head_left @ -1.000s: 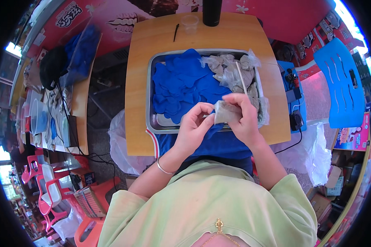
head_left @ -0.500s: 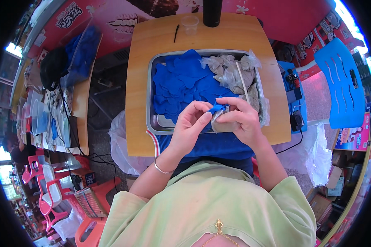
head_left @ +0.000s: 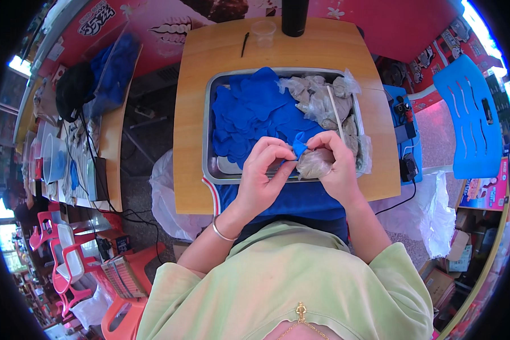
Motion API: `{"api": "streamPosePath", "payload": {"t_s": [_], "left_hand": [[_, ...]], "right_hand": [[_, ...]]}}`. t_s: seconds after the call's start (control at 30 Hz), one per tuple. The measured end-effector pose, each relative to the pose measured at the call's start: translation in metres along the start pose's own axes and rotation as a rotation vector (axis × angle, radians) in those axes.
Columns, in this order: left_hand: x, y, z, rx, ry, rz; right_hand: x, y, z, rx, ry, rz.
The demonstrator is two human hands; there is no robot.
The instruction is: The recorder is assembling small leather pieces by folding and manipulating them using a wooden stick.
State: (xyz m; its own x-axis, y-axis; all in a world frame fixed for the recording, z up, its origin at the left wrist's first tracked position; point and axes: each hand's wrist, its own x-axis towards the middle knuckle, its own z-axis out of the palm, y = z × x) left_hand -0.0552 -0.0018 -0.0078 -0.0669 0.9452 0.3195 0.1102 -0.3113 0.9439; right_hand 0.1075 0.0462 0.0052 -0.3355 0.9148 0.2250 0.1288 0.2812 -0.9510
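Observation:
Above the near edge of a metal tray (head_left: 208, 113), my left hand (head_left: 266, 170) pinches one side of a small blue piece (head_left: 300, 146), which looks like an uninflated balloon. The fingertips of my right hand (head_left: 337, 161) close on its other side and on the top of a small clear plastic bag (head_left: 314, 164) of greyish-tan filling. The blue piece sits at the bag's gathered top; how far it covers it I cannot tell. Flat blue balloon-like pieces (head_left: 249, 113) are heaped in the tray's left part. Several similar filled bags (head_left: 314, 99) lie in its right part.
A pale stick (head_left: 335, 110) lies across the bags. At the table's far side stand a clear cup (head_left: 263, 34) and a black bottle (head_left: 294, 20), with a thin black stick (head_left: 245, 44) beside them. A blue chair (head_left: 470, 116) is at right, a cluttered side table (head_left: 114, 153) at left.
My right hand has turned, so the filled bag shows more below the fingers. The blue piece now stands up between both hands' fingertips.

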Motion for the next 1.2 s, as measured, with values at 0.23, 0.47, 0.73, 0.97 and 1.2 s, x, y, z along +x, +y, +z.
{"api": "streamPosePath", "payload": {"t_s": [0.23, 0.47, 0.73, 0.97, 1.2], "left_hand": [[-0.006, -0.009, 0.0, 0.019, 0.023, -0.024], [-0.008, -0.006, 0.007, -0.169, 0.08, -0.203], [-0.001, -0.016, -0.003, -0.02, 0.028, 0.002], [-0.004, -0.01, -0.003, -0.255, -0.048, -0.194], [0.003, -0.009, -0.004, -0.332, -0.08, -0.219]], "right_hand": [[0.002, 0.01, 0.007, -0.298, 0.072, -0.252], [0.002, 0.006, 0.011, -0.162, 0.102, -0.215], [0.009, 0.007, 0.011, -0.371, 0.124, -0.448], [0.007, 0.013, 0.012, -0.434, 0.164, -0.453], [0.01, 0.009, 0.011, -0.517, 0.158, -0.516]]}}
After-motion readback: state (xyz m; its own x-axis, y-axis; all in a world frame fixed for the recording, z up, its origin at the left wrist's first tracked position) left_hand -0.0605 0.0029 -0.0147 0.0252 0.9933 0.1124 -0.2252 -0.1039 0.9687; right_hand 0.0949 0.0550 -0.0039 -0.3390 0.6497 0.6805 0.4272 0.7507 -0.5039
